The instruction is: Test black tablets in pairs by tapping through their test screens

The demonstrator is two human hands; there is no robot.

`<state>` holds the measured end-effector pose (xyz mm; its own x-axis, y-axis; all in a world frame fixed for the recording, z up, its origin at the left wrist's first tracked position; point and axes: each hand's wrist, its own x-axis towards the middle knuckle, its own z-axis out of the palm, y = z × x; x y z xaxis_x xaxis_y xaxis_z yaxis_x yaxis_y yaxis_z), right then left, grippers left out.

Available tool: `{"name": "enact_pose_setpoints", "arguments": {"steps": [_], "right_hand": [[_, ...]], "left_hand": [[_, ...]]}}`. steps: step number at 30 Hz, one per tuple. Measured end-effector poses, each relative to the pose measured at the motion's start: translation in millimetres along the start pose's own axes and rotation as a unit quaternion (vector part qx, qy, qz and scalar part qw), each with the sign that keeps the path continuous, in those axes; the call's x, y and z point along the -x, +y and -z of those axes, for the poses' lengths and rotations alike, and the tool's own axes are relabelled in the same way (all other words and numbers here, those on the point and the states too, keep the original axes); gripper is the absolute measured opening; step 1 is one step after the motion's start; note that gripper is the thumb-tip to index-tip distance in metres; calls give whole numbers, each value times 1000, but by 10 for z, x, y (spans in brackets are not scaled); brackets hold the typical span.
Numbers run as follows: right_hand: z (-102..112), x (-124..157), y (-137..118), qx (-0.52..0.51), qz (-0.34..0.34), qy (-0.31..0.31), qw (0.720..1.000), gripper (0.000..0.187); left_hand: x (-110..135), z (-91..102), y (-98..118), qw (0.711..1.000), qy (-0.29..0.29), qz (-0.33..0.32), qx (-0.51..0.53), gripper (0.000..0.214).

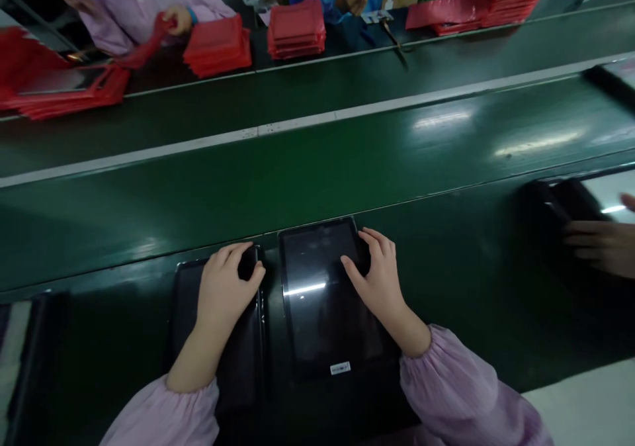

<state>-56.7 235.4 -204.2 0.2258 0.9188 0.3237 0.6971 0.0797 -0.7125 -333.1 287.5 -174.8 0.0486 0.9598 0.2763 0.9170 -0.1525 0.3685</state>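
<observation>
Two black tablet-like panels lie side by side on the near green bench. My left hand (225, 287) rests on the left panel (186, 287), its fingers curled over the panel's top right corner. My right hand (374, 274) lies on the right panel (317, 294), fingers bent and spread at its upper right edge, thumb on the glossy screen. A small white label (340, 368) sits near the bottom edge of the right panel. Both my sleeves are pale purple.
A green conveyor belt (347, 161) with a white stripe runs across the middle. Stacks of red trays (296, 28) line the far side, where people in purple and blue sleeves work. Another person's hand (602, 244) reaches over a dark panel at the right edge.
</observation>
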Motion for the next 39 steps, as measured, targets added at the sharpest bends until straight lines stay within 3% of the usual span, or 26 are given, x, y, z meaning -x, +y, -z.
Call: {"name": "enact_pose_setpoints", "arguments": {"steps": [6,10,13,15,17,20,23,30,32,34,37,39], "right_hand": [[1,-55,0,-34,-28,-19,999,44],[116,-38,23,-53,-30,-23,998,43],[278,107,54,-150,-62,-50,985,53],[373,247,73,-236,-101,-82,963,58],[432,371,83,-294,-131,-111,940,57],[459,455,82,-329,-153,-138,922,57],[471,412,91,-339,-165,-148,914,58],[649,192,321,-313,-165,-95,931,53],[742,142,403,-290,-167,-78,939,50],[846,106,449,-267,-160,-71,948,47],[975,71,428,-185,-56,-77,978,35],[1007,42,386,-107,64,-104,987,25]], "left_hand": [[-57,32,27,998,-29,35,51,37],[-6,307,-158,965,18,205,165,40],[286,578,-442,920,81,330,195,55],[575,681,-609,890,84,374,249,50],[857,699,-697,864,69,397,303,47],[1115,627,-664,826,74,423,365,54],[1117,527,-506,811,99,426,388,64],[989,241,-146,827,53,344,442,71],[991,139,-116,842,6,308,442,76],[913,42,-114,876,-28,266,402,79],[586,-83,-126,903,14,237,359,76],[314,-135,-127,886,57,252,385,68]]}}
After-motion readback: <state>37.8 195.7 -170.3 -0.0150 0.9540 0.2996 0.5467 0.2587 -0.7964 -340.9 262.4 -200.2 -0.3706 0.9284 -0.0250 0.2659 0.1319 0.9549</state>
